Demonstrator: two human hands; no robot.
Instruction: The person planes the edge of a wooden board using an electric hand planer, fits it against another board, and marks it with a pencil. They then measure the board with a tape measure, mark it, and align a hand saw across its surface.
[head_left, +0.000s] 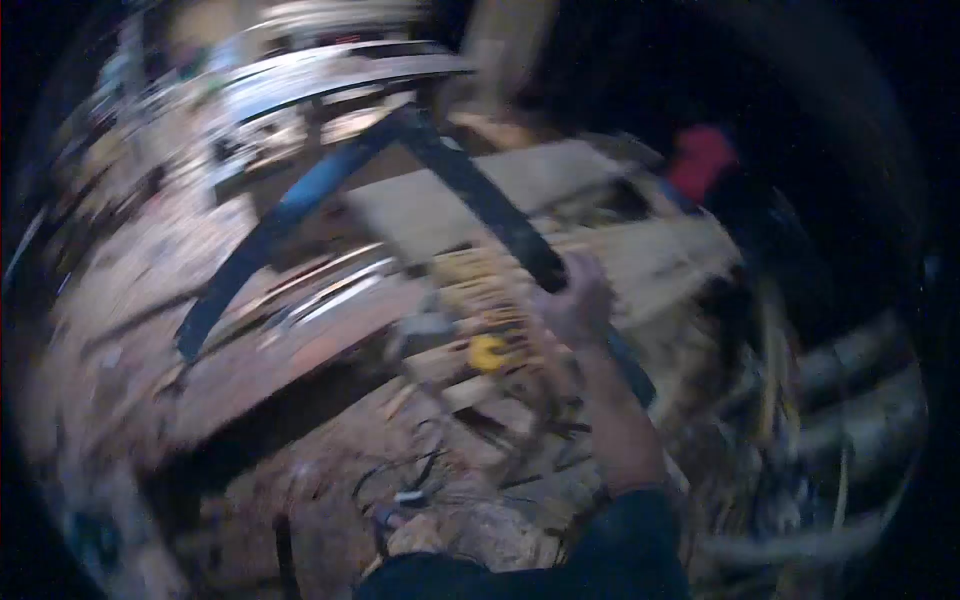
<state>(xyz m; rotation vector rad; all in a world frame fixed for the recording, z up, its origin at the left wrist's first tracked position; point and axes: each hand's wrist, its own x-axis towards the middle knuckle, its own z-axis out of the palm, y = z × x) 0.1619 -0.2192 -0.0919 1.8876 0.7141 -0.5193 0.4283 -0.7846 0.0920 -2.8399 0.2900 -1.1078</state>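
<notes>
My right hand point(578, 305) is wrapped round one leg of a large dark angled bar point(480, 195), shaped like a carpenter's square. Its corner points away from me, and the other leg slants down to the left. The bar is over the workbench; blur hides whether it touches anything. At the edge of my dark clothing, a blurred skin-toned patch point(415, 537) may be my left hand, but its fingers cannot be made out. A small white-banded object point(408, 497) and a dark cord lie close to that patch.
Beneath the bar are pale boards point(480, 190) and a ribbed stack of wooden pieces point(480, 285) with a yellow round item point(488, 353). A long reddish-brown plank point(330, 340) lies to the left. A red object point(700, 160) is at the right rear.
</notes>
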